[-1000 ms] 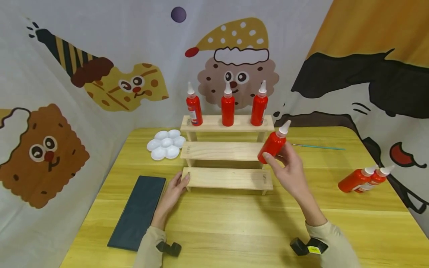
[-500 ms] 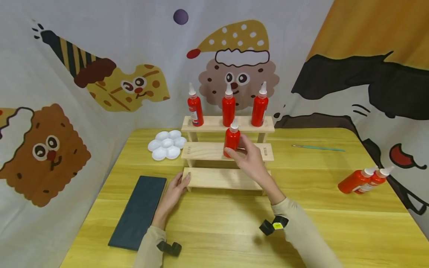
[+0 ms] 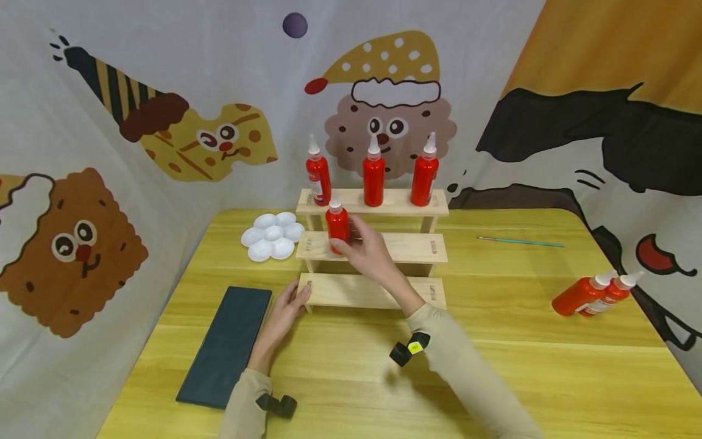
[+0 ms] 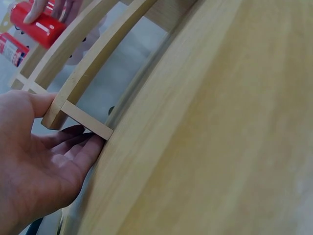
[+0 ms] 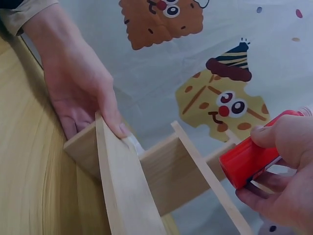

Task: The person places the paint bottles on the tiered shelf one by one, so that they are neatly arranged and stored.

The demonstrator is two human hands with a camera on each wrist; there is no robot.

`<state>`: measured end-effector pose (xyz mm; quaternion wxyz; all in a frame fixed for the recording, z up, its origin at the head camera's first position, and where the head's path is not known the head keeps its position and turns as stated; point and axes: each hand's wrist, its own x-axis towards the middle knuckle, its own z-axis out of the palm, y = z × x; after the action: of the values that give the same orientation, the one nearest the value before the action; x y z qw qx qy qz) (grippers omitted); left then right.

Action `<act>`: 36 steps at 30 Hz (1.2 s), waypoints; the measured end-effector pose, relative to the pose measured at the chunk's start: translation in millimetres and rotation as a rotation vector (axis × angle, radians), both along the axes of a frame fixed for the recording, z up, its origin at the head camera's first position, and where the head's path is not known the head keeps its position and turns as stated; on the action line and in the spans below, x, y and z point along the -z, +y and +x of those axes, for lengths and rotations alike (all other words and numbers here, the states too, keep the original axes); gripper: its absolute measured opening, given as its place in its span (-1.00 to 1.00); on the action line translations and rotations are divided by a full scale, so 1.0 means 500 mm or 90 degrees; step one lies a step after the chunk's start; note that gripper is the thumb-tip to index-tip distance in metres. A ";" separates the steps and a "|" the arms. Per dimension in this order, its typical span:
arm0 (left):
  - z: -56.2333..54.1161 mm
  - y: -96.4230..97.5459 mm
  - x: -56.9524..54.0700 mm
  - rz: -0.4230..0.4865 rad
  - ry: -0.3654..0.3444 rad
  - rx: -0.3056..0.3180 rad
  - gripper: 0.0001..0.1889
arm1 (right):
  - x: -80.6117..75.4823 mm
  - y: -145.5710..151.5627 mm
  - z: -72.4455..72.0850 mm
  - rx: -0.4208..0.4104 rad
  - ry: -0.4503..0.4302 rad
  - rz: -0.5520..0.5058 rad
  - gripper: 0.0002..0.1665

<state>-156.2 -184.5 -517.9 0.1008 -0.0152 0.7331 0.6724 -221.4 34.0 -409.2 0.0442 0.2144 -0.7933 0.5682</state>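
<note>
A three-tier wooden stand [image 3: 373,289] faces me. My left hand [image 3: 285,311] holds the left end of its lowest step, the thumb on top and the fingers round the side leg, as the left wrist view shows. Over the left part of the middle step, my right hand [image 3: 370,250] grips a red paint bottle [image 3: 337,225] with a white cap between thumb and fingers. In the right wrist view that bottle [image 5: 249,154] has its base close to the middle step. On the top step stand three matching bottles, left [image 3: 318,180], middle [image 3: 373,180] and right [image 3: 425,180].
Two more red bottles [image 3: 578,297] stand close together at the right. A thin turquoise paintbrush [image 3: 526,242] lies behind them. Left of the stand are a white flower-shaped palette [image 3: 272,235] and a dark flat board [image 3: 225,347]. A printed cloth [image 3: 247,61] hangs behind the table.
My right hand has carried the bottle leftward, from the stand's right side to the left part of the middle step. My left hand has kept its hold on the lowest step.
</note>
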 end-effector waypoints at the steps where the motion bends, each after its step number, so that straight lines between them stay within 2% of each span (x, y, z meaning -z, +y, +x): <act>1: 0.001 0.000 0.000 -0.001 0.000 0.000 -0.30 | 0.001 -0.006 -0.003 -0.001 0.001 0.001 -0.43; 12: -0.001 0.003 0.001 0.000 -0.012 -0.008 -0.30 | 0.010 -0.050 -0.022 -0.025 -0.007 0.005 -0.45; 19: -0.007 0.000 0.000 -0.004 -0.007 -0.001 -0.29 | 0.009 -0.066 -0.027 -0.017 0.018 0.002 -0.46; 25: -0.003 -0.006 0.000 -0.010 -0.006 -0.003 -0.33 | 0.011 -0.073 -0.025 -0.009 -0.007 0.002 -0.45; 31: -0.003 -0.003 0.000 -0.012 -0.009 -0.007 -0.37 | 0.012 -0.075 -0.024 0.002 -0.038 -0.028 -0.45; 36: -0.003 -0.001 0.000 -0.008 -0.012 -0.004 -0.37 | 0.008 -0.060 -0.014 0.009 -0.022 -0.027 -0.42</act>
<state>-158.0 -185.1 -518.1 0.1052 -0.0242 0.7361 0.6682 -228.5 4.2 -413.1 0.0390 0.1982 -0.7831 0.5882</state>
